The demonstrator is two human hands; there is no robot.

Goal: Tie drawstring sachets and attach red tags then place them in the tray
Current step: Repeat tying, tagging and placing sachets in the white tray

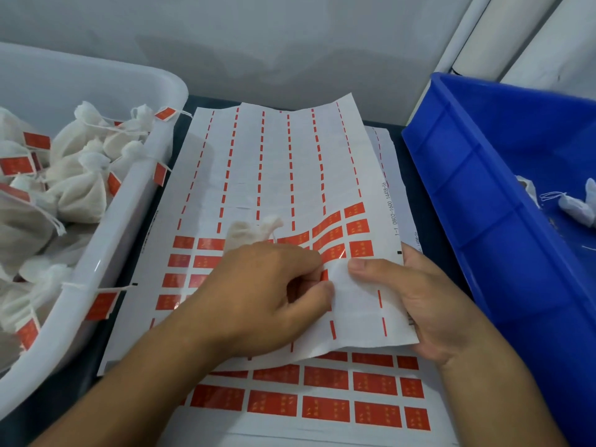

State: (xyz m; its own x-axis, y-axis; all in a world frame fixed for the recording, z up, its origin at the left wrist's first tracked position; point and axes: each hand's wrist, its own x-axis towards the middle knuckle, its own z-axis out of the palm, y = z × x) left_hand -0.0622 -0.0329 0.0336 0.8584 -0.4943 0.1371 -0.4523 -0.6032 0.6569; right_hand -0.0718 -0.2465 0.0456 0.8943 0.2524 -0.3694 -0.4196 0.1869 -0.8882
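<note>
A dark worktop [429, 201] set against a pale wall is covered by stacked tag sheets. Nearest, a lower sheet [325, 395] with full rows of red tags is lain flat as stock. Above it, the top sheet [274, 169] is curled up at its right edge by the right hand [429, 304], thumb pressed on top and fingers tucked beneath, probably so a tag lifts. A red tag [324, 274] is pinched by the left hand [254, 295], and a sachet [254, 230] is tucked under its fingers, kept ready for tagging. Along the sheet margin "1-1 0802-1600 14458-56" is printed. Finished sachets are piled in the white tray [129, 201]; untied ones are kept in the blue bin [483, 188].
</note>
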